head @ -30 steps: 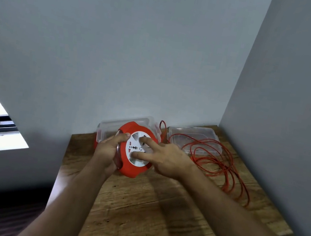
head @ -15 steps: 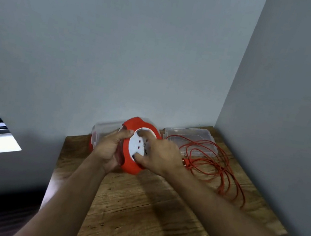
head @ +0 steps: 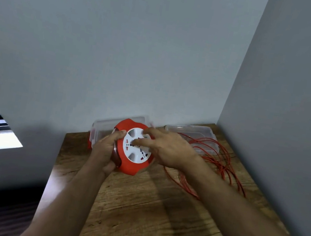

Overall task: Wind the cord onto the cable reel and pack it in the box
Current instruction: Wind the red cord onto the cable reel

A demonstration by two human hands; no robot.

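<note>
I hold the cable reel (head: 134, 151) above the back of the worktop (head: 147, 207), tilted with its white socket face toward me. My left hand (head: 105, 150) grips the red rim at the left side, thumb on the front edge. My right hand (head: 166, 149) lies over the white face with fingers mostly straight, fingertips pressing on it, I think to turn it.

The reel looks like hard plastic, stiff and probably not heavy; its smooth rim may slip, so I judge the best hold is across the rim as now. The cord (head: 221, 168) is thin, soft and springy. Most of it lies loose in loops at the right on the worktop, so the winding seems far from finished. The loops may tangle or catch when pulled in.

Behind the reel stands a clear box (head: 100, 129). A second clear piece, perhaps the lid (head: 199, 130), lies at the right, and some loops lie over it. This could drag it.
</note>
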